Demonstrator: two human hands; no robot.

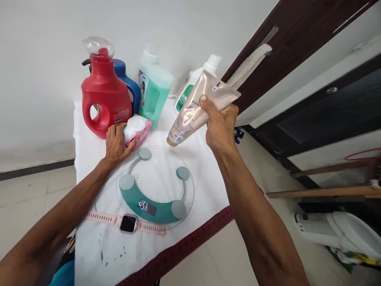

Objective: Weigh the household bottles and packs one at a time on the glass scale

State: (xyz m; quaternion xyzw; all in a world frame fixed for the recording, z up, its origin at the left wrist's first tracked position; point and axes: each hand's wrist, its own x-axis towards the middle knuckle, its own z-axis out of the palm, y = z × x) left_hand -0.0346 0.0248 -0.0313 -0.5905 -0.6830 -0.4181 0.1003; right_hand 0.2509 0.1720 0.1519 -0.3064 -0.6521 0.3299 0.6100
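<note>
My right hand (pixel 220 125) is closed round a shiny pinkish-gold squeeze tube (pixel 193 113), thumb on its front. The tube is tilted, its capped end pointing down and left above the white cloth. At the left, my left hand (pixel 116 143) grips a pink and white soft packet (pixel 137 129), with the thumb along its lower edge. Just in front of the packet lies a round glass bathroom scale (pixel 149 206) with a teal band and lit digits. A smartwatch (pixel 128 223) with a pale pink strap is stretched out by the scale's near edge.
Behind my hands stand a red jug (pixel 102 89), a blue bottle (pixel 131 85), a green detergent bottle (pixel 156 89) and a white bottle (pixel 186 89). A white cloth with a dark red border (pixel 184 248) covers the table. A dark door (pixel 300 24) is at the right.
</note>
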